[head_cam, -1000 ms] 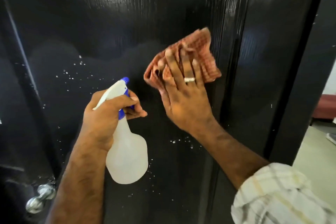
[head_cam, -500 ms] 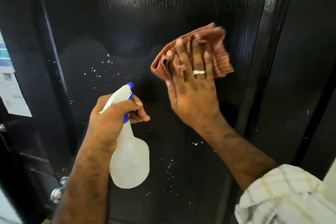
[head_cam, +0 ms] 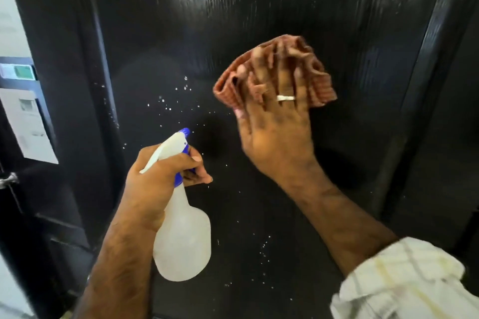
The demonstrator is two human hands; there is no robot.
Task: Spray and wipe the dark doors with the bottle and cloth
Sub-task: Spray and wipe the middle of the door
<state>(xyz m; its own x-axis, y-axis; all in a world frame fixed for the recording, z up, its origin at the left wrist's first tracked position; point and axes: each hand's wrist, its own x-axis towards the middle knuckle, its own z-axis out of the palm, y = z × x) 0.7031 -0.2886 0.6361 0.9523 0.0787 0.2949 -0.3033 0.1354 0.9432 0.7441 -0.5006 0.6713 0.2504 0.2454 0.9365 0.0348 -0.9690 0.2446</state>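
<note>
L hand (head_cam: 158,176) grips white spray bottle (head_cam: 182,238) by blue neck, low centre | R hand (head_cam: 276,134) fingers spread flat, pressing reddish cloth (head_cam: 317,77) on dark door (head_cam: 259,8) w/ droplets | bottle: no label seen | papers (head_cam: 28,124) far left, text too blurred to read

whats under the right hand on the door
A crumpled reddish checked cloth, pressed flat against the dark door by the right hand. The door surface beneath the cloth is covered, so any droplets there cannot be seen.
</note>
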